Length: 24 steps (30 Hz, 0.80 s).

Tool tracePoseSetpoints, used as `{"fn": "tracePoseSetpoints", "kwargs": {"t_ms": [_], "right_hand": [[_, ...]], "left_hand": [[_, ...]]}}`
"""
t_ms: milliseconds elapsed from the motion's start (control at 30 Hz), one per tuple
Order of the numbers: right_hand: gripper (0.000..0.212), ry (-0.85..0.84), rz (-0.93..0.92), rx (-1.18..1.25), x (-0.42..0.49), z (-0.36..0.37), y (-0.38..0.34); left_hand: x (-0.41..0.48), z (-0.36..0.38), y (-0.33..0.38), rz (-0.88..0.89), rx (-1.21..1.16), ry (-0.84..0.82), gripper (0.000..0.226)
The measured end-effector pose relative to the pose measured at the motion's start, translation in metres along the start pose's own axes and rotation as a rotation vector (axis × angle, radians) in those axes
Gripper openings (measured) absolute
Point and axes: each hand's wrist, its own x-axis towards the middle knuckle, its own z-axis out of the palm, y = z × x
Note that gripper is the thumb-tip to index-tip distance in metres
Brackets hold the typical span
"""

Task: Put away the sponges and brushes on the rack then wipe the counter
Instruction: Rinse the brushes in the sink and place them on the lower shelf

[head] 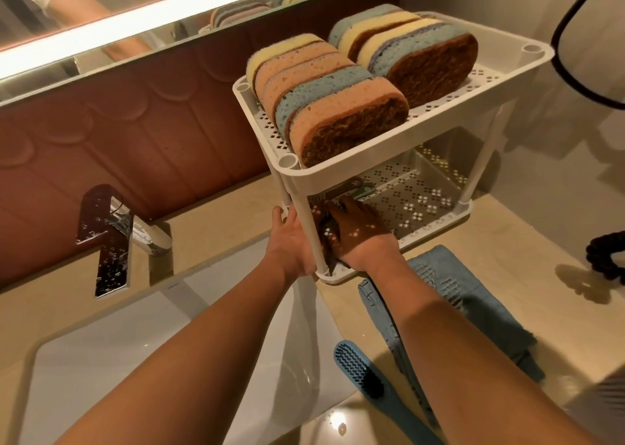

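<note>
A white two-tier rack point(514, 55) stands on the beige counter point(527, 302). Its top tier holds two rows of sponges point(324, 106) standing on edge, in yellow, orange, blue and purple with brown scrub sides. My right hand point(358, 238) reaches into the left end of the lower tier and holds a dark brush point(325, 241) down on the shelf. A green-handled brush point(364, 190) lies just beyond my fingers. My left hand point(287, 245) rests against the rack's front left post from outside, fingers fairly straight. A blue silicone brush point(358, 373) lies on the counter by the sink.
A blue cloth point(473, 302) lies crumpled on the counter in front of the rack, partly under my right forearm. The white sink point(142, 343) and a chrome faucet point(111, 238) are at the left. A dark coiled item point(608, 255) sits at the right edge.
</note>
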Motion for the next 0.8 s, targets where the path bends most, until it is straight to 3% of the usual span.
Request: {"fn": "tracePoseSetpoints", "kwargs": {"t_ms": [333,800], "right_hand": [[0.072,-0.015,-0.038,-0.004,-0.0017,-0.0025,-0.0002],[0.061,-0.021,-0.032,-0.029,-0.0044,-0.0055,-0.0023]], "left_hand": [[0.001,0.0025,-0.0015,0.003,-0.021,-0.003,0.071],[-0.0012,0.0027,-0.0033,-0.015,-0.23,0.017,0.065]]}}
